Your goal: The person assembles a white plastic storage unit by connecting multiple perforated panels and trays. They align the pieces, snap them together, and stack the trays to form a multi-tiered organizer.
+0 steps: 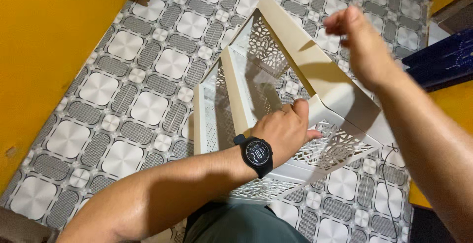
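A white plastic shelf rack (295, 56) with lattice-cut side panels lies tilted on the tiled floor in front of me. My left hand (286, 129), with a black watch on the wrist, grips the rack's near upper edge next to a lattice panel (340, 147). My right hand (357, 41) hovers blurred above the rack's flat cream side, fingers loosely curled and holding nothing that I can see. The rack's inner shelves (236, 90) show between the panels.
The floor (143, 65) has grey and white patterned tiles. An orange wall (39, 51) runs along the left. A dark blue crate (443, 58) sits at the right edge. A thin black cord (391, 174) lies on the floor at lower right.
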